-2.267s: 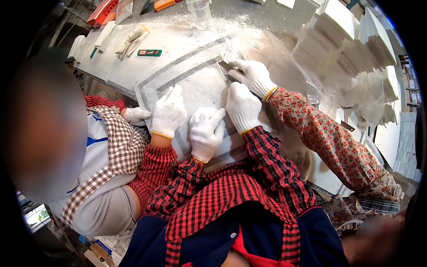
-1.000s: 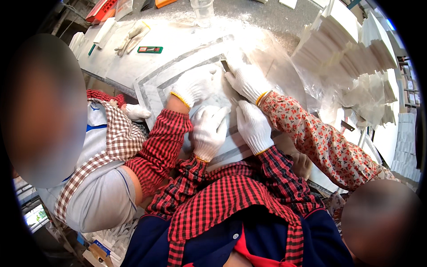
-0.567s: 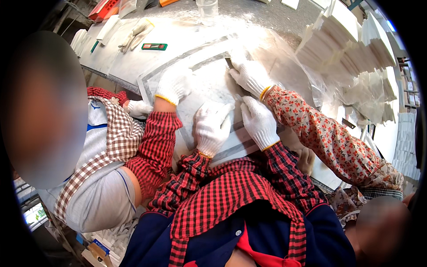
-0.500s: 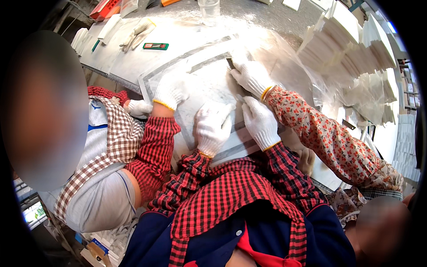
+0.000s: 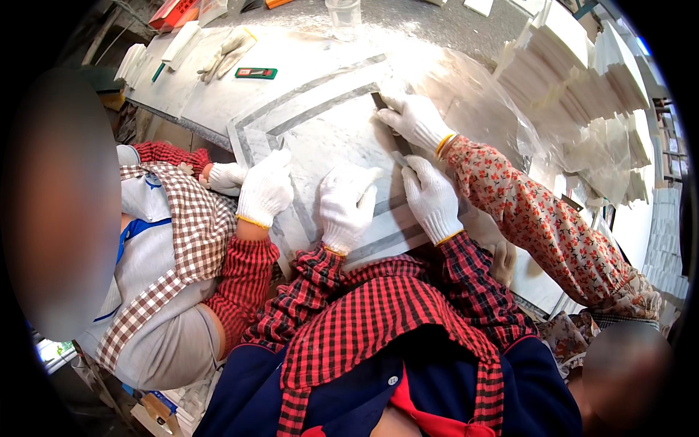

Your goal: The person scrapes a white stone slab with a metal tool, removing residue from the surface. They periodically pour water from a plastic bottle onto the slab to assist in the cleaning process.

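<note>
A pale, grey-veined marble panel (image 5: pixel 320 149) with grey border strips lies in front of me. My left hand (image 5: pixel 348 207), in a white knit glove, is over its near part. Its index finger points right and its thumb stands apart, with nothing visible between them. My right hand (image 5: pixel 431 193), gloved the same way, grips a small flat metal blade (image 5: pixel 400 159) angled toward the panel. Just beyond it, the gloved hand (image 5: pixel 419 122) of a co-worker in a floral sleeve holds a dark flat blade (image 5: pixel 378 100). The gloved hand (image 5: pixel 266 189) of another co-worker is at the panel's left border.
Beyond the panel lie a green-and-red flat case (image 5: pixel 255 73), a spare pair of gloves (image 5: pixel 227 52) and a clear plastic cup (image 5: pixel 344 16). Stacked white tiles (image 5: pixel 575 80) and plastic sheeting (image 5: pixel 495 109) fill the right side. The co-workers' arms flank me closely.
The left co-worker's hand has drawn back toward the left, uncovering more border. My right hand has shifted slightly, and its blade shows more clearly. My left hand's thumb has moved apart from the index finger.
</note>
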The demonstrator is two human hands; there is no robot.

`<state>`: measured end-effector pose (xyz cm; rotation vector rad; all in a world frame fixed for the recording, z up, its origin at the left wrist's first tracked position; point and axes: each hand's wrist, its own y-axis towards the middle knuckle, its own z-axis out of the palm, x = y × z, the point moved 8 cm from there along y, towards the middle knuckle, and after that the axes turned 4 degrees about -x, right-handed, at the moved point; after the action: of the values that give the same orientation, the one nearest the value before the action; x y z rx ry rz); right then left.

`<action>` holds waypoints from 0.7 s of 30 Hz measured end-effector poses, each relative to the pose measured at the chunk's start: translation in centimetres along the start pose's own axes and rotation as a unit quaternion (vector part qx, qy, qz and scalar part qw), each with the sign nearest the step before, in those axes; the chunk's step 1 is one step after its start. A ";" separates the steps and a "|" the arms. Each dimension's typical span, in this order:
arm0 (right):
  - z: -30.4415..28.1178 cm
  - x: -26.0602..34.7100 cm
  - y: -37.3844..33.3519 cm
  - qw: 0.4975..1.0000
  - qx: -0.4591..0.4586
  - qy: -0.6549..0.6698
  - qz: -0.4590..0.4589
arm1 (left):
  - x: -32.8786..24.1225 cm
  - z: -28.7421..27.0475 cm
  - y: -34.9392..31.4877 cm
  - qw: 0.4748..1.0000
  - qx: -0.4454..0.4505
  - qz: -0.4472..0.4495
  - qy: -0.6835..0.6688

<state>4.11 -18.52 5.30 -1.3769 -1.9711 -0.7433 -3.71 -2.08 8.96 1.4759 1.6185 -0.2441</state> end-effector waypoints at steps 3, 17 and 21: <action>-0.5 0.1 -0.1 0.997 -0.047 -0.011 -0.053 | 0.2 0.0 0.0 1.000 0.005 -0.003 0.003; -0.3 0.6 3.3 0.994 -0.087 -0.047 -0.046 | -0.4 0.8 0.6 1.000 -0.009 0.020 -0.001; 0.6 0.8 4.0 0.995 -0.072 -0.067 -0.027 | -0.4 0.6 0.4 1.000 -0.011 0.010 -0.003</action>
<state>7.57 -16.41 5.87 -1.4970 -2.0996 -0.8519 -3.11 -2.62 9.09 1.4734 1.5957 -0.2187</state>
